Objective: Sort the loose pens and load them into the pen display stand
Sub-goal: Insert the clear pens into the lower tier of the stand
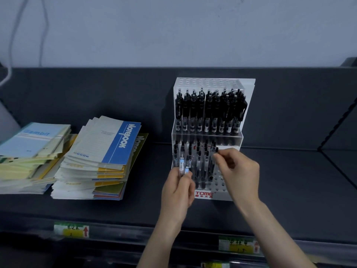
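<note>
Here a clear stand (210, 140) sits on a dark shelf (116, 206), its back tier packed with upright black pens (209, 111) in a row. The lower front tier holds a thinner group of clear-barrelled pens (201, 163) with black caps, standing in holes toward the left and middle; the holes at the right of that tier show bare. A red logo (204, 193) marks the stand's front lip.

The left hand (178, 190) is curled around a small bundle (183, 163) of clear pens, tips up, held just in front of the stand's left side; pale blue labels show on two of the barrels. The right hand (238, 169) is above the front tier at its right, thumb and forefinger pinched on the top of one pen (215, 151), its black cap poking out just above the fingertips. How far that pen sits in a hole cannot be told, since the hand and blur cover its lower part.

To the left of the stand, well apart from it, lie two stacks of notebooks (100, 157), the nearer one topped by a cover with a blue band, the farther one (29, 151) pale blue and yellow. Price tags (71, 230) are fixed to the shelf's front edge.
</note>
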A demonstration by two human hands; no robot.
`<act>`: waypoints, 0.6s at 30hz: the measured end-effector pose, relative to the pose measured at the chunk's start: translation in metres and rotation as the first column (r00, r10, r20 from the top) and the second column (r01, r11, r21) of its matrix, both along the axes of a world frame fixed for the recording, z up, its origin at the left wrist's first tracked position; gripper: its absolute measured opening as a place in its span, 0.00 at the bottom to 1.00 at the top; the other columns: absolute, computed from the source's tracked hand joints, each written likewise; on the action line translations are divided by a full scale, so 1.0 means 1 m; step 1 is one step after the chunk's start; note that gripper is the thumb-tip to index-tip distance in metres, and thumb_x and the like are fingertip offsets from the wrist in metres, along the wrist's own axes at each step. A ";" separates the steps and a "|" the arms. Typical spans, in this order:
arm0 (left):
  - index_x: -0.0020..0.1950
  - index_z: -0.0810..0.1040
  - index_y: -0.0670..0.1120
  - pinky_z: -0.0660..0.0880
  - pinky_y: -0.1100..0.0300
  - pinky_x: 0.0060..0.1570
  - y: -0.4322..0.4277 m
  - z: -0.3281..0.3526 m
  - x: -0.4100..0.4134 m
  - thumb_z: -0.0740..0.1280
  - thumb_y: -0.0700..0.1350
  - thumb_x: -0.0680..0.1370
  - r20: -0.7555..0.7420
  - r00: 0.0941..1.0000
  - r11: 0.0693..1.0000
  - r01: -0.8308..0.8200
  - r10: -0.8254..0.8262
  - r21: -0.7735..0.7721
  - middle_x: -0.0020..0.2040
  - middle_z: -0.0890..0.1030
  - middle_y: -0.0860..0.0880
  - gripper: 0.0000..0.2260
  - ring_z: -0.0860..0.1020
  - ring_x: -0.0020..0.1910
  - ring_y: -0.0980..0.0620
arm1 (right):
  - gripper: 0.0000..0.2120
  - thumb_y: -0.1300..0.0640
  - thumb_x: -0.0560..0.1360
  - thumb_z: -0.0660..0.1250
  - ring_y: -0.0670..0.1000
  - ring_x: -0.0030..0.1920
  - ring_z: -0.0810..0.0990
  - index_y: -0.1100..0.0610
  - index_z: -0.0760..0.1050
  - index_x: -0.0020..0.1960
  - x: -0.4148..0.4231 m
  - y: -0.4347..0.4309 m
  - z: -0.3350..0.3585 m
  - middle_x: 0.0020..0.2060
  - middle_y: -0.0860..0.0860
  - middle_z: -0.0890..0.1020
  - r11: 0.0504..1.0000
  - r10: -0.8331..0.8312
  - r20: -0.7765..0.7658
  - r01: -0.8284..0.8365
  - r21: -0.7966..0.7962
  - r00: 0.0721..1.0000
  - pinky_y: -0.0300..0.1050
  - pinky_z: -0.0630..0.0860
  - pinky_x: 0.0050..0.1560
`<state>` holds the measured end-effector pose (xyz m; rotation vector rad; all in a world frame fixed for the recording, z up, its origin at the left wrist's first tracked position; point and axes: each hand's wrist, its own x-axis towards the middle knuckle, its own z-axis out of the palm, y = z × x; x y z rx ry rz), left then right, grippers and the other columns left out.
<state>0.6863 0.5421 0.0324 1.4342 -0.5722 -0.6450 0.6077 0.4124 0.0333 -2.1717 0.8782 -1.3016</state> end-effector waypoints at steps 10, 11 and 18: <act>0.51 0.77 0.44 0.67 0.67 0.28 -0.005 0.001 -0.007 0.58 0.42 0.83 0.200 0.970 0.990 0.144 -0.139 -0.013 0.31 0.75 0.53 0.09 0.70 0.27 0.56 | 0.04 0.57 0.70 0.73 0.40 0.37 0.81 0.48 0.83 0.42 -0.022 0.030 0.023 0.34 0.41 0.83 0.931 0.092 0.158 -0.141 0.336 0.983 0.29 0.74 0.39; 0.51 0.77 0.43 0.67 0.67 0.28 -0.006 0.001 -0.009 0.58 0.41 0.83 0.208 0.965 0.986 0.165 -0.158 -0.015 0.32 0.75 0.53 0.09 0.70 0.27 0.56 | 0.03 0.57 0.70 0.73 0.41 0.36 0.81 0.49 0.83 0.41 -0.022 0.032 0.023 0.33 0.42 0.84 0.913 0.117 0.147 -0.165 0.373 0.982 0.29 0.74 0.39; 0.51 0.77 0.43 0.66 0.67 0.27 -0.009 -0.001 -0.011 0.57 0.41 0.83 0.182 0.967 0.983 0.185 -0.179 -0.016 0.31 0.75 0.52 0.10 0.69 0.26 0.57 | 0.02 0.58 0.70 0.73 0.46 0.35 0.82 0.51 0.83 0.40 -0.028 0.026 0.034 0.32 0.47 0.84 0.897 0.101 0.240 -0.193 0.398 0.965 0.38 0.78 0.38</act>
